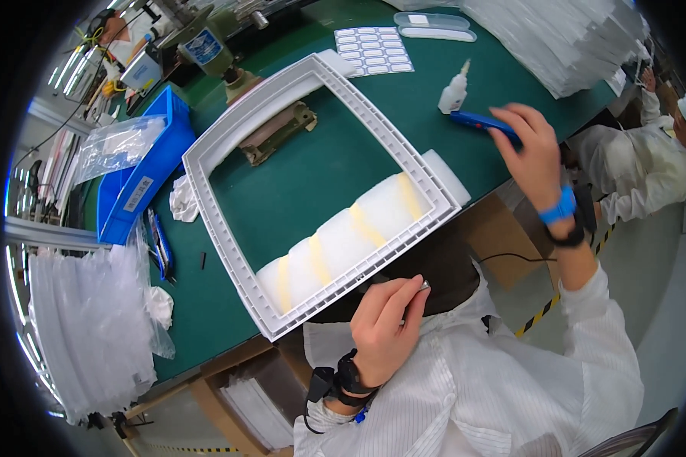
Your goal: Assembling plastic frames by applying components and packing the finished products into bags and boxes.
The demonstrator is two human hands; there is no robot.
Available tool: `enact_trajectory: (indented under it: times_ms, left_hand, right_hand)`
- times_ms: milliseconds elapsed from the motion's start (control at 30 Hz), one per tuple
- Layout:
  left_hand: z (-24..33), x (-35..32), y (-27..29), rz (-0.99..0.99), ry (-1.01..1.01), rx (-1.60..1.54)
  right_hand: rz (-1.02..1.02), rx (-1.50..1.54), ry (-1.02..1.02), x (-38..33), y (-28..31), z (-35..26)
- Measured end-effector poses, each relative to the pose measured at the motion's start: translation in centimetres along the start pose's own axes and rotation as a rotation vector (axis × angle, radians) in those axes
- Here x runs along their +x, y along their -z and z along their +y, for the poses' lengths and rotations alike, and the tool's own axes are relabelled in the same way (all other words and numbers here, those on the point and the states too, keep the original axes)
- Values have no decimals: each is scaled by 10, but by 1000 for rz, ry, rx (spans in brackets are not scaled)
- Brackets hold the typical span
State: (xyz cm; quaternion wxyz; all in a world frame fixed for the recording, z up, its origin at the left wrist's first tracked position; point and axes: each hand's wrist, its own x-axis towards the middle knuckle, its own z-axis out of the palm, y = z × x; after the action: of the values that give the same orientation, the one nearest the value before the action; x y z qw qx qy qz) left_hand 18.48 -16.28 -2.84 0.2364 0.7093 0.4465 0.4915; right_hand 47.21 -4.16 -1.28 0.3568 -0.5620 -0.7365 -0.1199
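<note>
A white rectangular plastic frame (364, 101) with a ribbed rim lies tilted across the green table in front of me. White foam (335, 236) with pale yellow strips sits along its near side. My left hand (385, 327) is closed below the frame's near edge, pinching a small metal piece (424, 286) at the fingertips. To the right, my right hand (533, 156) has thumb and fingers around the end of a blue pen-shaped tool (471, 119). Just beyond that tool stands a small white dropper bottle (453, 93); the tool's far tip is close to it.
At left are a blue bin (133, 186), blue-handled pliers (160, 247) and stacked plastic-wrapped parts (91, 327). A label sheet (373, 51), clear case (434, 27) and wrapped stack (549, 42) lie at the back. A metal fixture (278, 133) shows through the frame. Co-workers sit at right.
</note>
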Motion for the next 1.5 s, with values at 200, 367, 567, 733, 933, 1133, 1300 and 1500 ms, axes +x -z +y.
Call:
enact_trajectory:
  times_ms: [200, 367, 567, 733, 933, 1133, 1300, 1500]
  left_hand:
    - [-2, 1, -6, -36, -55, -28]
    - [-3, 1, -9, -50, -117, -28]
    - [-4, -3, -10, -43, -167, -12]
    - [-11, -13, -8, -30, -212, -9]
    - [-1, -18, 4, -56, -267, -164]
    - [8, -14, 26, 8, -261, -211]
    - [-7, -5, 27, 148, -124, -70]
    - [-12, -10, 37, 214, -105, -16]
  right_hand:
    - [-703, 862, -451, -43, 45, -117]
    - [-807, 1210, -742, -60, 37, -119]
    - [-855, 1228, -859, -61, 38, -123]
    - [-868, 1138, -830, -66, 32, -133]
    - [-818, 886, -621, -69, 33, -128]
    - [-590, 947, -741, -4, 69, -110]
    - [-712, 770, -534, 93, 9, -96]
    - [-885, 601, -642, 140, -36, -82]
